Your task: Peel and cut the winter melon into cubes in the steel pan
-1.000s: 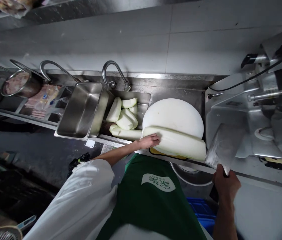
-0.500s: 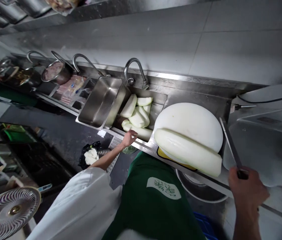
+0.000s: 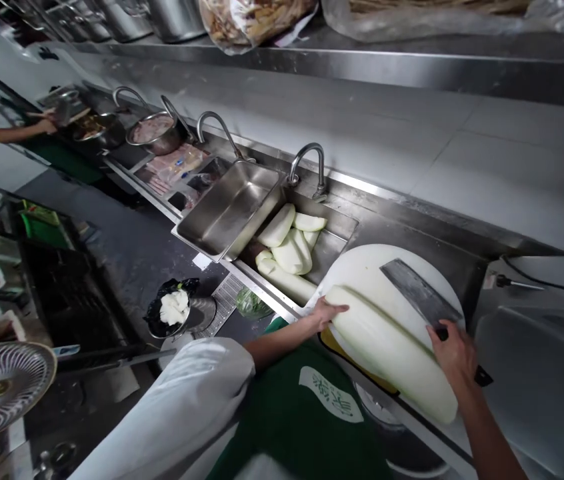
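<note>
A long peeled pale melon lies across the near edge of a round white cutting board. My left hand rests on the melon's left end, fingers curled against it. My right hand is closed on the handle of a cleaver, whose broad blade lies low over the board just behind the melon. Several more peeled melon pieces lie in the sink to the left of the board.
A steel pan sits tilted beside the sink, under two taps. Pots and packaged food stand further left, where another person's arm works. A steel machine is at the right. A fan and a black bag of scraps are on the floor.
My left hand went from near the sink back onto the melon's left end. My right hand brought the cleaver from the board's right side over the board. The view swung left.
</note>
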Motion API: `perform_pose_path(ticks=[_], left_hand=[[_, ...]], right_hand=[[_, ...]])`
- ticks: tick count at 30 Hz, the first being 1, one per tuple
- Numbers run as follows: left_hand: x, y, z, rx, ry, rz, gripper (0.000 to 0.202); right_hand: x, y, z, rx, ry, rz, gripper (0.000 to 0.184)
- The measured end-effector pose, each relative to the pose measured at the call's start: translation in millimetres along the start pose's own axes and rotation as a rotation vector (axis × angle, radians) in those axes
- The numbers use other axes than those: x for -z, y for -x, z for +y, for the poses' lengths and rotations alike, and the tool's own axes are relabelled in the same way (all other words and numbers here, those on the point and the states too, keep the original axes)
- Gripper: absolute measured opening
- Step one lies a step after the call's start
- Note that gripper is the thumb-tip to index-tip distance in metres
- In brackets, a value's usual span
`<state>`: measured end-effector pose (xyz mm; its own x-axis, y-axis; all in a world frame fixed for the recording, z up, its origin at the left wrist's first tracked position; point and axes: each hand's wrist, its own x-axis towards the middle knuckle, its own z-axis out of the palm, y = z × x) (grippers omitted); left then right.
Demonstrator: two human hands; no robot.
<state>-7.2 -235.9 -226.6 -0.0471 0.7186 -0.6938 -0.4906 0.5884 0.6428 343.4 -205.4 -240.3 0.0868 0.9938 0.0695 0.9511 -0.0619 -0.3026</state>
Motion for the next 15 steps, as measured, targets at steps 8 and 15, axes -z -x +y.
perform_pose_path(ticks=[8, 15], left_hand=[[-2.6, 3.8, -2.2, 0.002, 0.114, 0.067, 0.059], [36.8, 7.6, 27.6, -0.073, 0.064, 0.144, 0.056]], right_hand=[[-13.0, 0.5, 4.0, 0.120, -0.050, 0.003, 0.055], [11.9, 35.3, -20.8, -0.060, -0.154, -0.017, 0.053]])
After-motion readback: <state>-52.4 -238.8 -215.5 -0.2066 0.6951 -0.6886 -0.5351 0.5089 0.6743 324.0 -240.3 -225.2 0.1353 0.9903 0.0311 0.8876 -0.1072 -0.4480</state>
